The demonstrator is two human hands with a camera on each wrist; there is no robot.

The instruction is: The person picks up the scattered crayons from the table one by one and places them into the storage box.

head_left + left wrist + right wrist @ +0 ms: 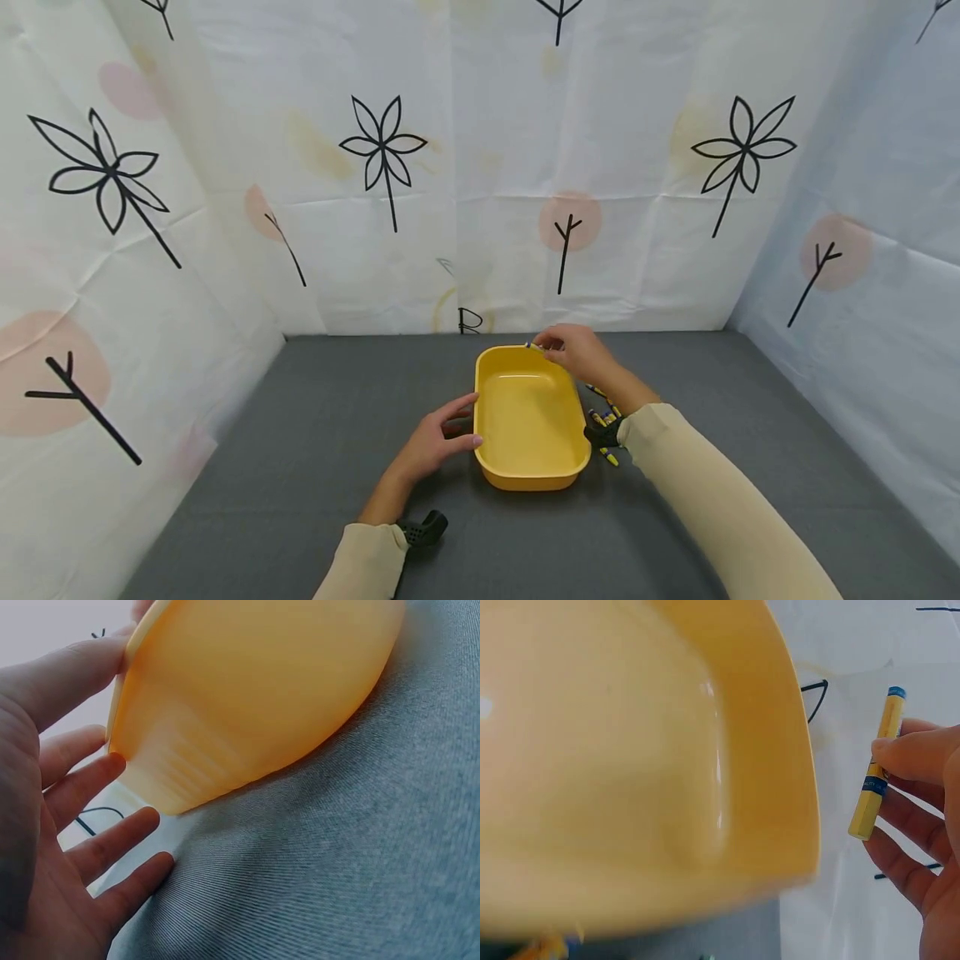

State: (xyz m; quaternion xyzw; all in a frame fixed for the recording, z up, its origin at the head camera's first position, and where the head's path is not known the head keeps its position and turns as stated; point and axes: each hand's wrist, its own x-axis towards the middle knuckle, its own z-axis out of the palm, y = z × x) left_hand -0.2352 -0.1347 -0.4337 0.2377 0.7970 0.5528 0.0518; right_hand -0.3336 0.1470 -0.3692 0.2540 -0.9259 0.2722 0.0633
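A deep yellow plastic tray (532,417) stands on the grey cloth. My left hand (432,446) rests against its left side, fingers spread and mostly straight, with fingertips (112,761) at the rim and outer wall. At the far right corner, my right hand (579,350) pinches a yellow crayon (883,761) with blue bands between thumb and fingers. In the right wrist view the crayon is held beside the tray's outer wall, pointing upward. The tray's inside holds nothing.
Several yellow crayons (609,456) with blue bands lie on the grey cloth right of the tray, partly hidden by my right wrist. A white patterned curtain (495,167) encloses the back and sides.
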